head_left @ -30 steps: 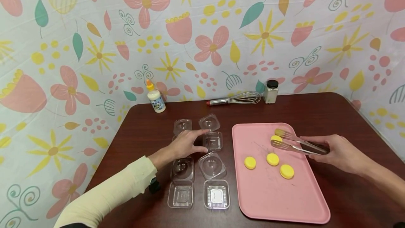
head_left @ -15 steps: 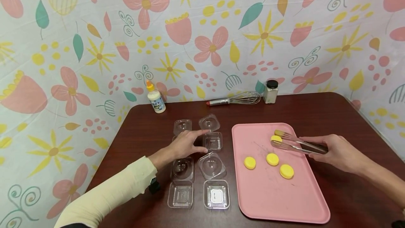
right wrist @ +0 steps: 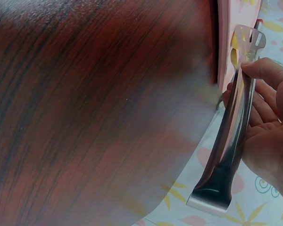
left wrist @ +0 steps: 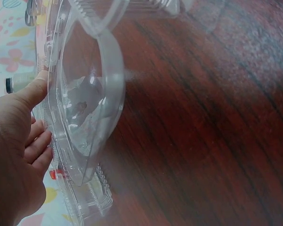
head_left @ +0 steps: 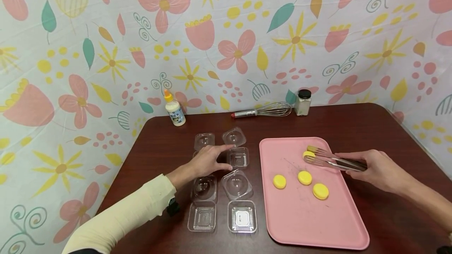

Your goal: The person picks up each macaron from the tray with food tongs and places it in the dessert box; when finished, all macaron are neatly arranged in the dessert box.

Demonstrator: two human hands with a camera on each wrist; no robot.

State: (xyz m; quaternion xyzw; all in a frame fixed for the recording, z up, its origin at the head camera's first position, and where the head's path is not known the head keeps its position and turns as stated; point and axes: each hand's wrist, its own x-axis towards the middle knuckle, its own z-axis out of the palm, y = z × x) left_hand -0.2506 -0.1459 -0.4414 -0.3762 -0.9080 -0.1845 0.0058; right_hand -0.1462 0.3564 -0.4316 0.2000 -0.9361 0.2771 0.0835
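In the head view my right hand (head_left: 381, 171) holds metal tongs (head_left: 347, 164) at the right side of a pink tray (head_left: 310, 222). The slotted tong ends stand on either side of a yellow macaron (head_left: 309, 154) near the back of the tray. Three more macarons (head_left: 320, 191) lie nearer me. My left hand (head_left: 206, 160) reaches over the clear plastic containers, index finger and thumb spread at the edges of a back container base (head_left: 240, 157). In the left wrist view its thumb overlaps a clear lid edge (left wrist: 54, 94). Another container behind this hand is mostly hidden.
Two containers with opened domed lids (head_left: 236, 185) stand nearer me, their bases (head_left: 242, 216) in front. Along the back of the dark wood table (head_left: 162, 140) are a squeeze bottle (head_left: 175, 111), a whisk (head_left: 263, 110) and a black-capped jar (head_left: 303, 103). A flowered cloth (head_left: 141, 50) hangs behind.
The tong ends have drawn slightly closer together around the back macaron. My left hand keeps its place, and the containers and other macarons stay where they were.
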